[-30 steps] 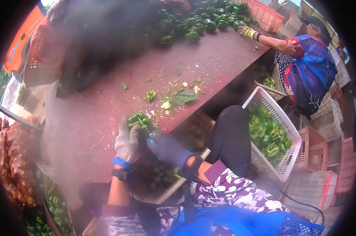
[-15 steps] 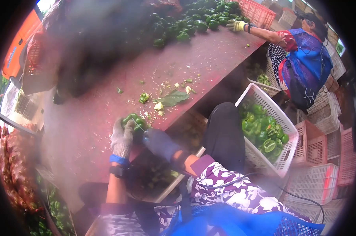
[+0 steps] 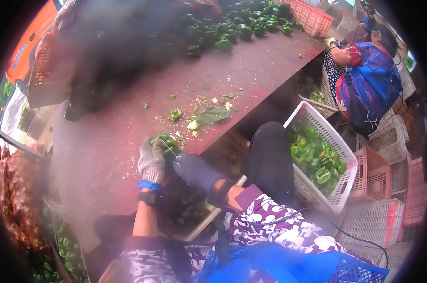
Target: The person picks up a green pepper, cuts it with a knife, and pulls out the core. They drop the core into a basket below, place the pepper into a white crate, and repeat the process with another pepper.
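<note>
My left hand [image 3: 151, 159], in a pale knitted glove, is closed around a green bell pepper [image 3: 159, 139] just above the near edge of the table. My right hand [image 3: 194, 170], in a dark glove, grips a small knife [image 3: 170, 149]. The thin blade points up and left against the pepper; I cannot make out how deep it goes. Just beyond the pepper lie a cut pepper core [image 3: 175, 114], a green leaf [image 3: 210, 116] and pale seedy scraps [image 3: 193, 125].
Whole green peppers [image 3: 223, 43] are heaped across the reddish table [image 3: 124, 141]. A white crate [image 3: 348, 181] of cut peppers [image 3: 322, 174] stands right of my knee. A co-worker [image 3: 369, 80] sits at the far right near stacked crates [image 3: 374, 221]. Dark blur hides the upper left.
My left hand and the pepper have shifted slightly right and up, with the knife staying against it. The co-worker's gloved hand has drawn back from the pepper heap toward their body.
</note>
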Tool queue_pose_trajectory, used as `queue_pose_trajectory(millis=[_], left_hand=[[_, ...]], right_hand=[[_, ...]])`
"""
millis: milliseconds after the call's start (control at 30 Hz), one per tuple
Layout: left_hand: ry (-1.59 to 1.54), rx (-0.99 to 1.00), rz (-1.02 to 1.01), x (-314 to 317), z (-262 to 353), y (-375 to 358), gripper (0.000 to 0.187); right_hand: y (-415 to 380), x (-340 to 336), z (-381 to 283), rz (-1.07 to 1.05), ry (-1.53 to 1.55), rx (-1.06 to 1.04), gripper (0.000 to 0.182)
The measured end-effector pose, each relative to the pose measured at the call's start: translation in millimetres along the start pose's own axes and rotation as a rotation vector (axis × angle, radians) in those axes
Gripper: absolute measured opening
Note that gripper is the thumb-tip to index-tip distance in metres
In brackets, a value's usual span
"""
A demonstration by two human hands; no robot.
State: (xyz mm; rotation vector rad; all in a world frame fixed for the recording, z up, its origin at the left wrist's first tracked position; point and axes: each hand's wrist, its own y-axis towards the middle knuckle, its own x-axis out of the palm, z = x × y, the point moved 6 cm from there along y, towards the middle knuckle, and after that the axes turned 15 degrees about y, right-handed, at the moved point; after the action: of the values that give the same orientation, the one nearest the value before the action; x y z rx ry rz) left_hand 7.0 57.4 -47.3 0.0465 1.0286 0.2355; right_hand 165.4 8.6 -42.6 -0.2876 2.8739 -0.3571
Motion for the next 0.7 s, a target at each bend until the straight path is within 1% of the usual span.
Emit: queue_pose_trajectory(millis=[100,167,267,300,367,400,467,500,567,600,667,700], left_hand=[[-0.048,0.009,0.026,0,0,-1,0.048],[-0.075,-0.006,0.01,-3,0,-3,0.047],[-0.09,-0.008,0.024,-12,7,-8,0.046],[-0.091,-0.01,0.023,-12,5,-12,0.046],[-0.199,0.017,0.01,-11,4,-13,0.045],[-0.255,0.034,0.005,-10,6,-14,0.045],[-0.335,0.004,-0.023,-9,6,-15,0.045],[-0.373,-0.011,-0.032,-10,6,-15,0.045],[-0.453,0.019,-0.02,-2,-2,-15,0.045],[-0.492,0.03,-0.01,-4,-1,-16,0.045],[-0.42,0.027,-0.04,-17,9,-20,0.044],[-0.388,0.03,-0.056,-21,15,-21,0.044]], right_hand=[[-2,0,9,0.014,0.103,0.005,0.029],[0,4,13,-0.025,0.26,0.068,0.027],[9,21,41,-0.114,0.601,0.184,0.025],[7,25,41,-0.138,0.631,0.202,0.023],[-1,19,33,-0.17,0.683,0.234,0.023],[-5,18,30,-0.193,0.785,0.272,0.023],[-10,20,24,-0.244,0.996,0.343,0.022],[-7,25,28,-0.324,1.121,0.334,0.022],[1,35,49,-0.487,1.37,0.31,0.023],[-1,34,47,-0.454,1.309,0.344,0.022],[-5,31,45,-0.386,1.186,0.401,0.024],[-5,25,42,-0.326,0.898,0.311,0.023]])
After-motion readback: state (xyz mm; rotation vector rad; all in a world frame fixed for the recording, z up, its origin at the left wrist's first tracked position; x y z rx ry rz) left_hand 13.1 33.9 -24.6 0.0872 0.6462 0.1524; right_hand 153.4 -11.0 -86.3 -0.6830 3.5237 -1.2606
